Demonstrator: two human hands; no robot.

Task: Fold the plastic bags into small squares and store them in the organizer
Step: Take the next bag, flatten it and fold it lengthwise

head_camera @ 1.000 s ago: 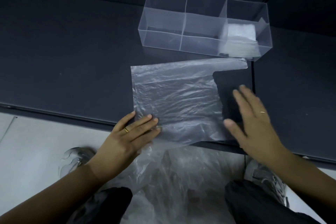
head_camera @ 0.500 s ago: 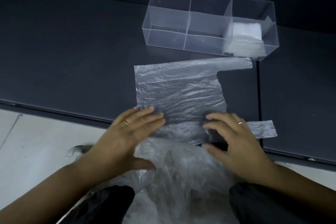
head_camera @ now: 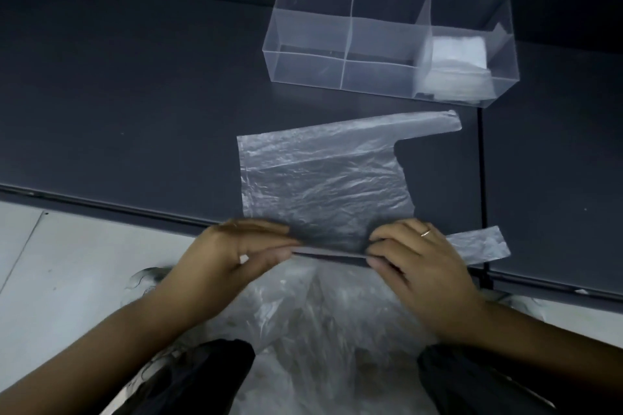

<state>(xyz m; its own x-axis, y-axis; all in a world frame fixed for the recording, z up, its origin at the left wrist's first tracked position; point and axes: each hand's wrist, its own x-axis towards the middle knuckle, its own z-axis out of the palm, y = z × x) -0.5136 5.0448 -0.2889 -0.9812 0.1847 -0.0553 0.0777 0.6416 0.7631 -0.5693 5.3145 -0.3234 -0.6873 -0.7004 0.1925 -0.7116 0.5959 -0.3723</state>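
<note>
Bag (head_camera: 323,185): spread flat on table, bottom seam to the left, handles to the right; near edge at the table's lip, lifted slightly.
Left hand (head_camera: 236,253): pinches near edge at its left corner, fingers curled over, thumb beneath.
Right hand (head_camera: 421,266): pinches same edge just beside near handle (head_camera: 478,244), fingers curled on top, thumb under.
Reason for grip: judged a two-point hold, keeping the edge straight for a fold away toward the far side.
Organizer (head_camera: 303,54): clear, divided, beyond bag and apart from it; judged within reach for stowing.
Folded bags (head_camera: 458,54): stacked in right-end compartment.
Spare bags (head_camera: 320,330): loose heap on lap, below table edge, close to hand for the next fold.
Table (head_camera: 135,94): dark, matte, with a seam on the right.
Floor (head_camera: 67,263): pale, to the left of the knees.
</note>
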